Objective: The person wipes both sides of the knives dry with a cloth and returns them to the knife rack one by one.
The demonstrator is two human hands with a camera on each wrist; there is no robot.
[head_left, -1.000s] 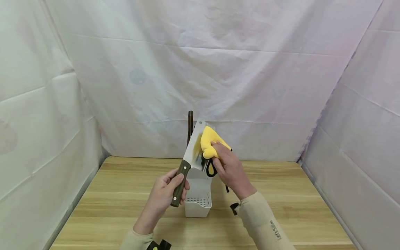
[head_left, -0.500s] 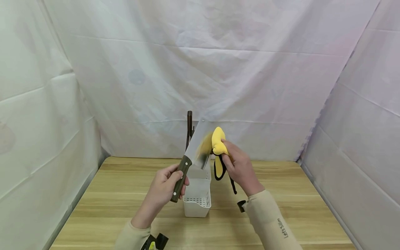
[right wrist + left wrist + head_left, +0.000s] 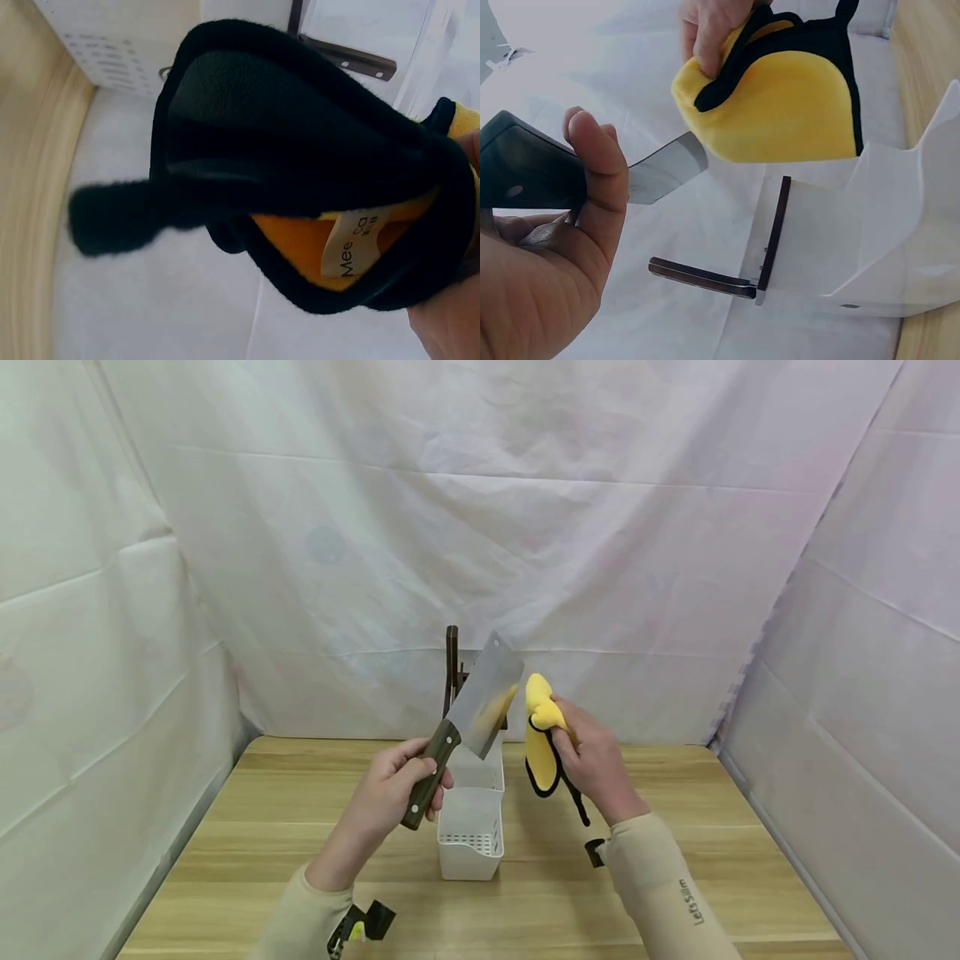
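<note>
My left hand (image 3: 392,781) grips the dark wooden handle of a cleaver (image 3: 480,693), whose wide shiny blade tilts up and to the right, with a yellow reflection on it. In the left wrist view the fingers (image 3: 600,165) curl round the handle, and the blade is seen nearly edge-on. To the right of the blade, my right hand (image 3: 596,760) pinches a bunched yellow cloth (image 3: 542,760) with black edging. A gap shows between cloth and blade. The right wrist view has the cloth's dark side and a white label (image 3: 352,244) close up.
Below the cleaver, a white perforated plastic basket (image 3: 471,864) stands on the wooden table (image 3: 300,827). Behind the blade, a dark wooden handle (image 3: 452,664) rises at the basket's far end. White curtains (image 3: 480,527) close off the back and both sides.
My right hand has drawn the cloth off the blade to the right, and more of the cloth hangs down. The cleaver has turned slightly, its tip shifting right.
</note>
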